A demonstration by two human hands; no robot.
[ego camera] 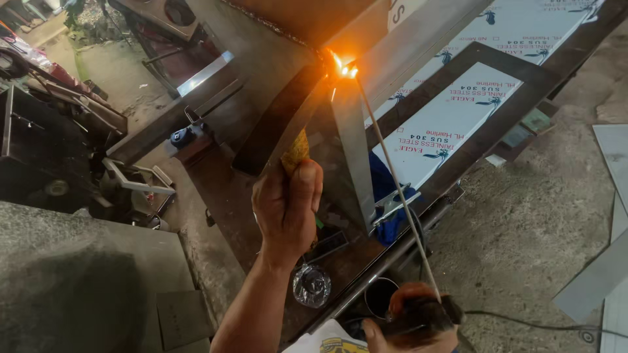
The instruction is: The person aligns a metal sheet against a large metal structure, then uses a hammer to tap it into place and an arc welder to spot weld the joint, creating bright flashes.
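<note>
My left hand (288, 204) is raised and shut on the yellowish handle (296, 150) of a dark flat welding shield (278, 121), which tilts up toward the glow. My right hand (411, 327), at the bottom edge, grips a dark electrode holder (425, 312). From the holder a long thin welding rod (392, 176) runs up and to the left. Its tip burns with a bright orange arc (343, 67) at a joint of the steel frame (350, 131).
Steel sheets under white protective film (451, 124) lie inside a dark frame to the right. A blue cloth (386, 189), crumpled plastic (311, 285) and a round tin (381, 297) sit below. A cable (543, 325) crosses the concrete floor. Metal offcuts (615, 157) lie far right.
</note>
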